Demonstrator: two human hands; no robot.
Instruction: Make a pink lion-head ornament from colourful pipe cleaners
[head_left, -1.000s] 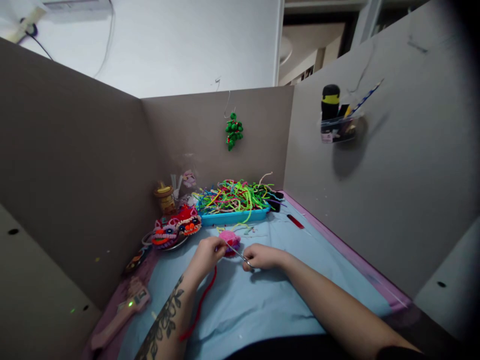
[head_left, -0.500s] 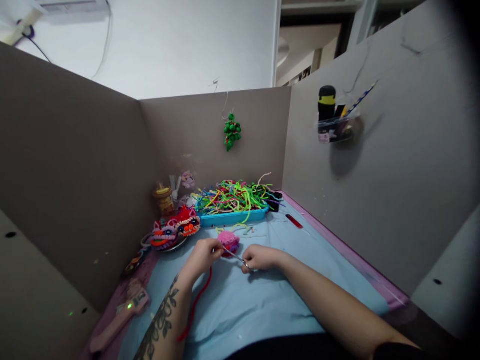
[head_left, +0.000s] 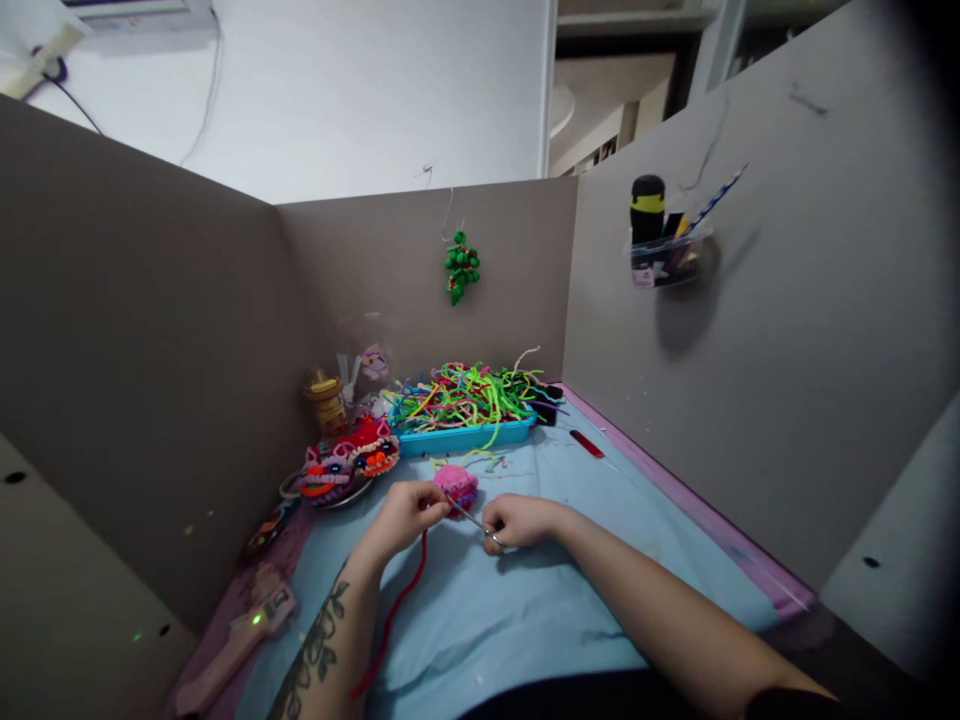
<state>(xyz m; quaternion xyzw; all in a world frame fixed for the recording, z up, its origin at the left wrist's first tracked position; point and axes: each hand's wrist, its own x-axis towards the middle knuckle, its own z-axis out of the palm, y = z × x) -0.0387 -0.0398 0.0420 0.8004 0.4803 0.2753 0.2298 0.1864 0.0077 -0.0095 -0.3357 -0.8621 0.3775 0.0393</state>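
Observation:
My left hand (head_left: pixel 401 513) is closed in a pinch on the upper end of a long red pipe cleaner (head_left: pixel 390 620), which trails down the blue cloth toward me. A fuzzy pink piece (head_left: pixel 456 484) lies right beside its fingertips. My right hand (head_left: pixel 517 520) is closed around the handles of small metal scissors (head_left: pixel 471 517), whose tips point up-left at the spot where my left fingers meet the pink piece. Both hands rest low over the blue cloth (head_left: pixel 525 620).
A blue tray (head_left: pixel 465 435) heaped with coloured pipe cleaners stands behind the hands. Finished red and pink pipe-cleaner figures (head_left: pixel 345 462) lie on a dish at the left, by a small jar (head_left: pixel 325 395). A pink glue gun (head_left: pixel 240 640) lies front left. Cardboard walls enclose three sides.
Both hands stay in much the same place while the view shifts slightly. The grips on the red pipe cleaner and the scissors are unchanged.

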